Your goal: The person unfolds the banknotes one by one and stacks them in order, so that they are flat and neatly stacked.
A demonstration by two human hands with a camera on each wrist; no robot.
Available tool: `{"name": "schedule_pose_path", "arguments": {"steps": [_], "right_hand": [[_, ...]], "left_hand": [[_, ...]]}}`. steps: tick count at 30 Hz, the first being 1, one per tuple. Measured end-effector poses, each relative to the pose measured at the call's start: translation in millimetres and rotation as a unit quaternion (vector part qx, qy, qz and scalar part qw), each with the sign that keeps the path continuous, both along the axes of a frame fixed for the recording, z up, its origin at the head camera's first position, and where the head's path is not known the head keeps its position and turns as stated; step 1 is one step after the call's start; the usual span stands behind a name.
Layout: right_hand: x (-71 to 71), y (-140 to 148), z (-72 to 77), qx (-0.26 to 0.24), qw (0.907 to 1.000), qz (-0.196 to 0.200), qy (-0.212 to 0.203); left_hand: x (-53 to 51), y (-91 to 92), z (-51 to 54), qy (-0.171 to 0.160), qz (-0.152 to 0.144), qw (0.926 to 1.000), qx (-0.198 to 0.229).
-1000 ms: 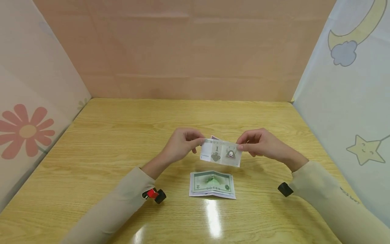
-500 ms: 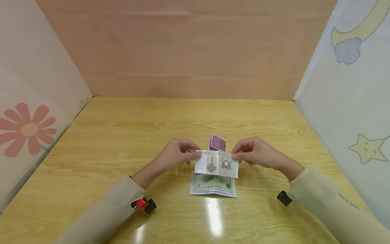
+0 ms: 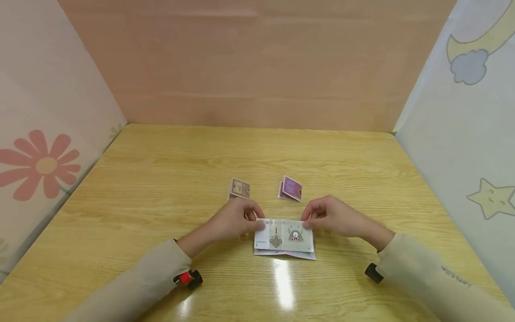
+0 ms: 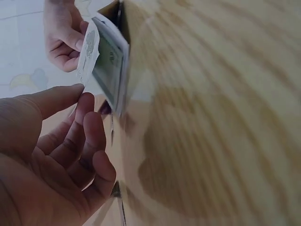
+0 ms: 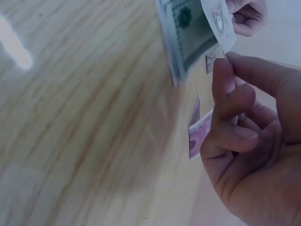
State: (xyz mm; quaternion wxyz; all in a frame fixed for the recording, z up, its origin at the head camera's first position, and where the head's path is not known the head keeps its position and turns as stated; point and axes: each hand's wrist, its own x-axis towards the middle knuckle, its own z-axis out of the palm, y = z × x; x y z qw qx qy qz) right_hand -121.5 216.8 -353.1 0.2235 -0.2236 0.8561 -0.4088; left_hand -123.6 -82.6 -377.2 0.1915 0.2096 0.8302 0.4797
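Observation:
A pale play banknote (image 3: 277, 236) marked 1, with a cartoon figure on it, is stretched between both hands. My left hand (image 3: 240, 218) pinches its far left corner between thumb and fingers, and my right hand (image 3: 332, 217) pinches the far right corner. Beneath it lies a small stack of notes (image 3: 295, 255); in the head view only the near edge shows. Both wrist views reveal a green note (image 5: 190, 33) on top of that stack, with a gap between it and the held banknote.
Beyond the hands stand two folded notes, a brown one (image 3: 240, 188) on the left and a purple one (image 3: 291, 188) on the right. The wooden table (image 3: 181, 152) is bounded by a peach back wall (image 3: 257, 67) and printed side walls.
Both hands have brought the pale banknote nearer and down over the stack, covering the green note in the head view. The brown and purple folded notes have come into sight behind.

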Motion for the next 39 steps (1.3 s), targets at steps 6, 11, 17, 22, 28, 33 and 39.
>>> {"name": "schedule_pose_path", "arguments": {"steps": [6, 11, 17, 22, 28, 33, 39], "right_hand": [[1.1, -2.3, -14.8, 0.019, 0.9996, 0.009, 0.021], [4.0, -3.5, -20.9, 0.033, 0.9988, 0.013, 0.034], [7.2, -5.2, -21.5, 0.053, 0.9968, 0.01, 0.059], [7.3, -4.9, -23.2, 0.053, 0.9964, 0.009, 0.066], [4.2, 0.5, -25.7, 0.037, 0.9982, 0.011, 0.046], [-4.0, 8.4, -24.7, 0.003, 0.9996, 0.006, 0.029], [-15.5, 16.5, -19.9, -0.033, 0.9984, -0.04, -0.02]], "left_hand": [[-1.7, 8.2, -5.4, 0.059, -0.015, 0.9944, -0.087], [-2.1, 12.7, -5.9, 0.102, -0.03, 0.9841, -0.142], [-1.4, 15.0, -4.3, 0.132, -0.045, 0.9786, -0.151], [-1.1, 16.6, -3.6, 0.145, -0.045, 0.974, -0.168], [-2.2, 16.6, -2.8, 0.14, -0.038, 0.9735, -0.177], [-8.2, 18.1, 5.6, 0.146, -0.018, 0.9773, -0.153], [-18.5, 26.0, 17.1, 0.213, -0.037, 0.9677, -0.13]]}}
